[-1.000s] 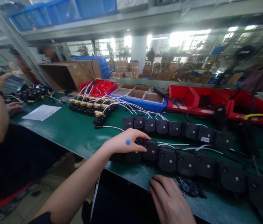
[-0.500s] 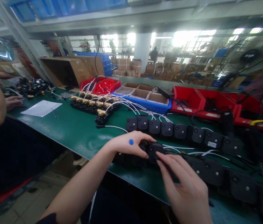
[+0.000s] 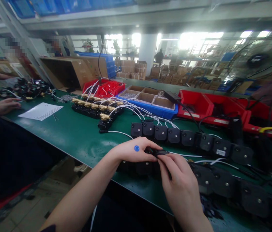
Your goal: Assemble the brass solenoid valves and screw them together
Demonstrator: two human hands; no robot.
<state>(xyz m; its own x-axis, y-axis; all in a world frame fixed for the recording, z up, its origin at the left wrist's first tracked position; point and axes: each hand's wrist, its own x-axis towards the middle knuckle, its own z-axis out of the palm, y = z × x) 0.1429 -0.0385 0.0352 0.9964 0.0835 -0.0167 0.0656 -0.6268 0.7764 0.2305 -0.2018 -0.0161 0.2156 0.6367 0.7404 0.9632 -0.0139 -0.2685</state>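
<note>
My left hand (image 3: 136,150), with a round blue mark on its back, grips a black plastic housing (image 3: 162,152) between thumb and fingers. The fingertips of my right hand (image 3: 180,172) are pressed together at the same housing's top edge, from the right. My fingers hide most of it, and any small part under them cannot be made out. Similar black housings (image 3: 143,168) stand to its left in the near row. More of them (image 3: 226,185) continue to the right, each with a screw on its face.
A second row of black housings (image 3: 173,135) stands behind, with white cables (image 3: 118,132). Brass fittings (image 3: 105,116) on black bases lie farther left. Blue divided tray (image 3: 147,109) and red bins (image 3: 193,112) line the back. Small black pieces (image 3: 211,209) lie front right. A co-worker's hand (image 3: 6,105) rests left.
My right hand has moved left and slightly up, closing in on the housing beside my left fingers. The housing's face is now hidden. At the left, the co-worker's arm has shifted outward.
</note>
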